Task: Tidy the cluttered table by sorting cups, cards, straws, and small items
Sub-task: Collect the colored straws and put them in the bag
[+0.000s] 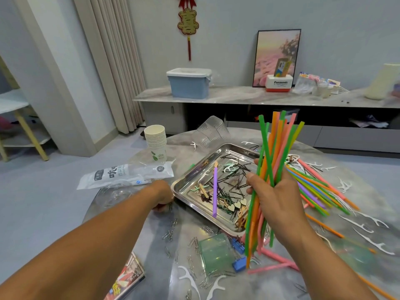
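A bundle of coloured straws (272, 167) stood upright in the right hand (279, 200), its grip closed around them above the counter (249, 284). The left hand (162, 197) pinched something small beside the steel tray (186, 198). Paper cups (155, 140) were stacked; loose straws (320, 191), paperclips (171, 231) and floss picks (188, 276) remained scattered.

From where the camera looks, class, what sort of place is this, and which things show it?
Probably a home living room: a long low cabinet along the wall, a framed picture leaning on it, a red hanging ornament and full-length curtains.
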Tool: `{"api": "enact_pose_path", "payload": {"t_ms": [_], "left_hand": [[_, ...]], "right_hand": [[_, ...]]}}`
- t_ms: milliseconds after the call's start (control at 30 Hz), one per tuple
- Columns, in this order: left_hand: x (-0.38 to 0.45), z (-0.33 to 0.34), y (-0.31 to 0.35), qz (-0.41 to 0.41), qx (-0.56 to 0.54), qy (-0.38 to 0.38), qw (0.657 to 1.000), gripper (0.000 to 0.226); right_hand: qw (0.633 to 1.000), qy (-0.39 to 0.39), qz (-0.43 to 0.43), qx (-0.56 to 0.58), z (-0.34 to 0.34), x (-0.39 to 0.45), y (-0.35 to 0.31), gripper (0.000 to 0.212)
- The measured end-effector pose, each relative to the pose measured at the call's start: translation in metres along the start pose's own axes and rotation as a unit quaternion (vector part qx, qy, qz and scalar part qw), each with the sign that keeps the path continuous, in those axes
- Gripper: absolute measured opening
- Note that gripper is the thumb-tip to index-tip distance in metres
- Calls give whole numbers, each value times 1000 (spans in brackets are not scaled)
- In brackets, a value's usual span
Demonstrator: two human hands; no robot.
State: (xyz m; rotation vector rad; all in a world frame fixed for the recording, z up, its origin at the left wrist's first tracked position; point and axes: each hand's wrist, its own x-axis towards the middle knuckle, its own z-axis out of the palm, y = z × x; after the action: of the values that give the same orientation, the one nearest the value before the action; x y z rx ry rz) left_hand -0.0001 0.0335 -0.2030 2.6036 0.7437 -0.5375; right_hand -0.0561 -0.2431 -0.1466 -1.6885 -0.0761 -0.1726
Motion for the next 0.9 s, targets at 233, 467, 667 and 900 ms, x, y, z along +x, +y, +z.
{"api": "enact_pose_path", "payload": {"t_ms": [233, 467, 667, 900], "left_hand": [[-26, -49, 7, -10, -33, -10, 999, 23], [-121, -19, 41, 183, -218, -66, 956, 11], [-165, 30, 65, 274, -238, -91, 927, 10], [-185, 57, 59, 309, -309, -94, 894, 8]], "right_hand": [[1000, 2, 5, 25, -2, 1, 1, 11], [991, 15, 61, 118, -1, 3, -7, 24], [988, 52, 34, 138, -5, -4, -9, 21], [984, 126, 30, 124, -17, -21, -9, 17]]}}
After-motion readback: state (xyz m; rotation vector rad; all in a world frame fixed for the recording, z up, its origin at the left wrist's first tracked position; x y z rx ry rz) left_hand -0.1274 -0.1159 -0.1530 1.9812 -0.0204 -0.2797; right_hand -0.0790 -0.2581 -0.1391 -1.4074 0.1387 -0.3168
